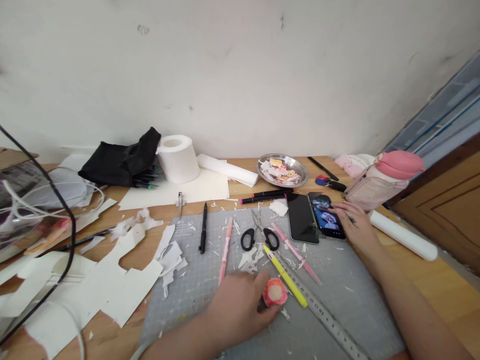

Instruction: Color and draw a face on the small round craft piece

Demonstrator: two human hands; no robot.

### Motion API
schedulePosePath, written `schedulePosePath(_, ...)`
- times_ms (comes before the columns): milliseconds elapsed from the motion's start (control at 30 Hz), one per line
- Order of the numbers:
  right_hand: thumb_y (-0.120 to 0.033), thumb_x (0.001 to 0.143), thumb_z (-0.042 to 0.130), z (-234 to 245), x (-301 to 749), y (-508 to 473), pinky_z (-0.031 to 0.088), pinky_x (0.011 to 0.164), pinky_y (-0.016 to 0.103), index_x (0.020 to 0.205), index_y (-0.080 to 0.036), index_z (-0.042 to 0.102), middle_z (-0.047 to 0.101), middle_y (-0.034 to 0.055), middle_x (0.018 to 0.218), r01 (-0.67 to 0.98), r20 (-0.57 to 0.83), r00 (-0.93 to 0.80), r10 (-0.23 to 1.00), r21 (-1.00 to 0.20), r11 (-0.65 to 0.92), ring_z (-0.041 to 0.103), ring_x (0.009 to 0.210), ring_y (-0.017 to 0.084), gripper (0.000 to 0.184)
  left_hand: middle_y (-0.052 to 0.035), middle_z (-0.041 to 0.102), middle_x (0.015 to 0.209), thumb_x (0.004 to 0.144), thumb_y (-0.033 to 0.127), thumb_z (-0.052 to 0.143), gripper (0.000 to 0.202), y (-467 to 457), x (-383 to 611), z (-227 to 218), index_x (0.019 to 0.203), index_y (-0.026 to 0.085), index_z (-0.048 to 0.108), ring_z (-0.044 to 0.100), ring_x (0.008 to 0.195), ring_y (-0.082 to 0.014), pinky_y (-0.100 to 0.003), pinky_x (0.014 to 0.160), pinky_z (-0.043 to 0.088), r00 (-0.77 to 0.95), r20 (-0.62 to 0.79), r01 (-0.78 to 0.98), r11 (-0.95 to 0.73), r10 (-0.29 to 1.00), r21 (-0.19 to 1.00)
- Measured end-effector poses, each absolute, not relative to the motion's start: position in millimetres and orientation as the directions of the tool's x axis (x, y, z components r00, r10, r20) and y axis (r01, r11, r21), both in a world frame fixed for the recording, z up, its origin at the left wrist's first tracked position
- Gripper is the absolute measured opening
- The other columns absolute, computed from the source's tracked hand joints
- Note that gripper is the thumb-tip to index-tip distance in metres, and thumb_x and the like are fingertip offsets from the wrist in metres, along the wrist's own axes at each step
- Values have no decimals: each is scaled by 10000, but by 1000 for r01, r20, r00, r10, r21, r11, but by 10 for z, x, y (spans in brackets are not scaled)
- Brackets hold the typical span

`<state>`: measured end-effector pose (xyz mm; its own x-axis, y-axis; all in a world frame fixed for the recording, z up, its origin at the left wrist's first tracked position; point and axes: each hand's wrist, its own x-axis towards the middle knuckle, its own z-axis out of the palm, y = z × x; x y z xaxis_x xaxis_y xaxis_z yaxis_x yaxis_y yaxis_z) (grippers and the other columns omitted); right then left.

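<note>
My left hand [242, 309] is closed around a small round piece [275, 292], pink-orange at the rim with a pale centre, low over the grey cutting mat [337, 290]. Its thumb and fingers grip the sides; what it is made of I cannot tell. My right hand [354, 225] reaches to the lit phone [327, 217], fingertips on the right part of its screen, holding nothing visible. Beside it lies a dark-screened phone [303, 217]. Black-handled scissors [259, 237], a yellow marker [285, 276] and a steel ruler [330, 320] lie near my left hand.
Cut paper sheets [101, 275] and a black cable [71, 220] spread over the left side. A black pouch [118, 162], a toilet roll [179, 162], a metal plate [305, 175] of paper scraps and a pink bottle [386, 180] stand along the back. A white roll [403, 236] lies right.
</note>
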<state>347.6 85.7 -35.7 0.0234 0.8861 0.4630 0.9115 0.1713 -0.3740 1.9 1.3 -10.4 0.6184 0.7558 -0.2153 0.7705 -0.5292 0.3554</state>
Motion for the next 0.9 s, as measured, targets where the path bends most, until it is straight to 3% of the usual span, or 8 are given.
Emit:
schedulePosePath(100,-569,835,353,-314,3442,831,409,948,504,854,-254,711,709,66,975,923,467,82,880,-370,110,576,1057,283,477,-29,690,774,834,512,452,296,10,14,-116,884,229,521,664,712,-238,-288,584,474,625,-208,764,-535,752,361)
schedulePosePath(233,-563,844,321,-216,3415,770,473,826,418,602,-225,658,706,80,762,902,426,181,887,-431,23,648,838,248,535,-24,686,771,835,512,451,301,7,18,-113,902,228,522,661,721,-224,-276,604,470,626,-217,765,-534,749,361)
schedulePosePath(333,-549,859,298,-162,3372,738,485,781,390,577,-227,631,672,65,638,867,409,206,889,-497,28,642,720,224,543,-22,683,772,835,515,447,308,5,23,-99,909,227,527,660,731,-220,-269,613,466,616,-228,774,-527,754,350)
schedulePosePath(400,-560,857,301,-156,3323,730,474,823,402,654,-232,664,688,67,709,864,404,150,902,-498,79,642,780,229,529,-21,682,770,839,512,440,307,5,25,-87,909,226,529,659,730,-217,-265,610,463,615,-229,776,-527,754,348)
schedulePosePath(533,-563,859,282,-191,3242,731,400,942,449,820,-268,707,665,66,1081,883,347,-23,938,-433,182,572,1075,251,518,-25,685,768,838,516,440,308,6,23,-74,897,226,525,659,716,-228,-276,589,462,620,-220,772,-534,753,346)
schedulePosePath(633,-536,866,261,-211,3262,740,352,952,499,793,-279,706,693,59,992,910,311,-49,949,-378,171,551,1103,269,520,-23,687,761,836,513,448,301,7,20,-78,889,226,522,660,705,-228,-278,584,461,625,-207,765,-539,753,352)
schedulePosePath(733,-528,870,233,-216,3328,748,315,949,538,720,-265,694,703,68,813,941,403,67,913,-330,77,566,1052,287,551,-19,687,755,842,503,445,292,6,18,-88,881,224,521,660,696,-223,-274,581,458,627,-191,762,-544,755,352)
schedulePosePath(900,-558,870,205,-240,3345,762,358,921,498,746,-252,687,688,81,908,928,466,162,870,-371,25,566,1025,273,584,-22,686,755,835,506,454,295,5,19,-99,882,223,525,660,702,-226,-274,579,460,623,-196,766,-541,757,347)
